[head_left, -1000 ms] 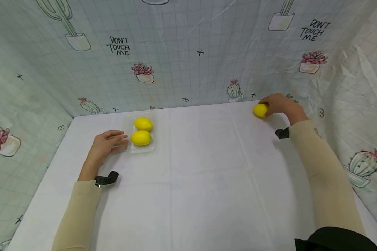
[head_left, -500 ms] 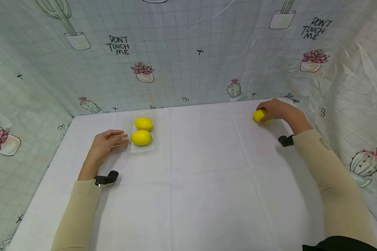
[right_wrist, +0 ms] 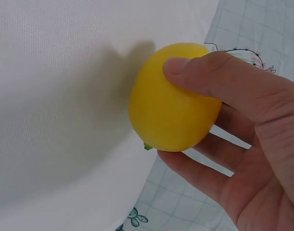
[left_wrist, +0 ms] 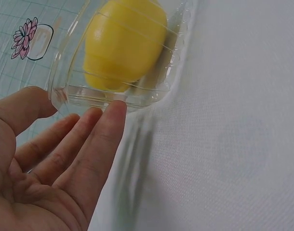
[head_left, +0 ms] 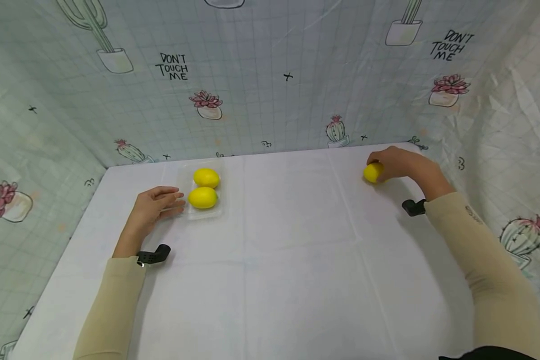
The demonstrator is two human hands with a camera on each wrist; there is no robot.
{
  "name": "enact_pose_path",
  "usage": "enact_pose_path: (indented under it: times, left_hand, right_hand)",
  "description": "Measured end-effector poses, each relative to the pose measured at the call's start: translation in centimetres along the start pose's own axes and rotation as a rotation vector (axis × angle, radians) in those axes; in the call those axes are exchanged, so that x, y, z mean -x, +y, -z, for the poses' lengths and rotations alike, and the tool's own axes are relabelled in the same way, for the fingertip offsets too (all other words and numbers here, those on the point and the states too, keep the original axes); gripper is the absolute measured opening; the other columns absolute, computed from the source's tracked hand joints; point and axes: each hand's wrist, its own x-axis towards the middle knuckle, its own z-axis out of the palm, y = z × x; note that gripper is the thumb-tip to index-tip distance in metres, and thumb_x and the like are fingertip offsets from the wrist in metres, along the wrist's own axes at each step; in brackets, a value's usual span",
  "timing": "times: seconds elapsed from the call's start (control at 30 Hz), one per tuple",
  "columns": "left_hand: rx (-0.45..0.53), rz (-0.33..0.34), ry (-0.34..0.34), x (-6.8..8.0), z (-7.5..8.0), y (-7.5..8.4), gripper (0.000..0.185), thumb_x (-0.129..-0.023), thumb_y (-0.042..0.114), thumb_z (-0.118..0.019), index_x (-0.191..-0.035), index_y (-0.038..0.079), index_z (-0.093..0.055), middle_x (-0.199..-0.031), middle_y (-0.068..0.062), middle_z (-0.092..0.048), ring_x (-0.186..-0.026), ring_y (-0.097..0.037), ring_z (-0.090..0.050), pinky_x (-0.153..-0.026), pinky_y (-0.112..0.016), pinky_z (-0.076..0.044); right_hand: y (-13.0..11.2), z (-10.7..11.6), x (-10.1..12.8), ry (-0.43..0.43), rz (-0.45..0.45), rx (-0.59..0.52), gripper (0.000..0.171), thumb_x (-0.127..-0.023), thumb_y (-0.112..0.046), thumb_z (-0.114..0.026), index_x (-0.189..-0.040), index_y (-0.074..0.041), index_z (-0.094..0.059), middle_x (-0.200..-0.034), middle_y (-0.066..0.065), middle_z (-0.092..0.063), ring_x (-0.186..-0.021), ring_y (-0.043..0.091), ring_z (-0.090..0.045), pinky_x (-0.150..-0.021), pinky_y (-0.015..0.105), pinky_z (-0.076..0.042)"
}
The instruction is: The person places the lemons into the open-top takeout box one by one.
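My right hand (head_left: 398,162) grips a yellow lemon (head_left: 372,172) at the far right of the white table; in the right wrist view the thumb and fingers wrap round the lemon (right_wrist: 172,118). A clear plastic tray (head_left: 183,176) at the far left holds two more lemons (head_left: 205,177) (head_left: 202,197). My left hand (head_left: 155,206) lies flat beside the tray, with straight fingers touching its near left edge. In the left wrist view the fingertips (left_wrist: 115,108) meet the tray's wall (left_wrist: 70,91), and a lemon (left_wrist: 124,45) shows through it.
A white cloth covers the table (head_left: 288,260). Cactus-print sheeting (head_left: 270,80) walls in the back and both sides. Black wrist mounts (head_left: 153,255) (head_left: 414,206) sit on both beige sleeves.
My right hand has drawn the lemon a little towards me from the back right corner. The left hand and tray have not moved.
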Motion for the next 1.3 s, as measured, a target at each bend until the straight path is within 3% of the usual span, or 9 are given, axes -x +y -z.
enact_pose_path:
  times: [0.3,0.5,0.73,1.3]
  left_hand:
    - [-0.025,-0.008,0.001,0.1,-0.2,-0.1,0.063,-0.103,0.029,-0.062,-0.149,-0.007,-0.04,-0.147,-0.029,-0.047,-0.105,-0.012,-0.072,-0.091,-0.033,-0.059]
    - [-0.026,0.008,0.017,0.2,-0.3,-0.2,0.06,-0.104,0.029,-0.06,-0.15,-0.005,-0.04,-0.147,-0.03,-0.047,-0.106,-0.014,-0.071,-0.09,-0.033,-0.06]
    - [-0.029,0.008,0.03,0.3,-0.4,-0.2,0.058,-0.105,0.027,-0.059,-0.149,-0.005,-0.041,-0.147,-0.029,-0.048,-0.11,-0.017,-0.07,-0.09,-0.032,-0.06]
    - [-0.038,0.0,0.016,0.3,-0.4,0.0,0.058,-0.105,0.027,-0.059,-0.15,-0.006,-0.04,-0.149,-0.029,-0.046,-0.106,-0.012,-0.071,-0.09,-0.033,-0.059]
  right_hand:
    - [-0.7,0.0,0.9,0.121,0.022,-0.072,0.046,-0.086,-0.009,-0.076,-0.128,-0.002,-0.059,-0.116,0.018,-0.064,-0.096,0.033,-0.055,-0.088,0.051,-0.051]
    - [-1.5,0.2,1.2,0.18,0.057,-0.055,0.052,-0.088,-0.013,-0.075,-0.137,-0.006,-0.06,-0.125,0.021,-0.064,-0.095,0.032,-0.056,-0.087,0.05,-0.052]
    - [-2.1,0.0,1.2,0.249,0.074,-0.089,0.053,-0.086,-0.01,-0.075,-0.136,-0.007,-0.06,-0.131,0.021,-0.062,-0.101,0.035,-0.056,-0.091,0.053,-0.052]
    - [-3.9,0.1,1.1,0.336,0.072,-0.172,0.056,-0.085,-0.008,-0.077,-0.136,-0.003,-0.054,-0.129,0.022,-0.06,-0.101,0.038,-0.055,-0.092,0.055,-0.051]
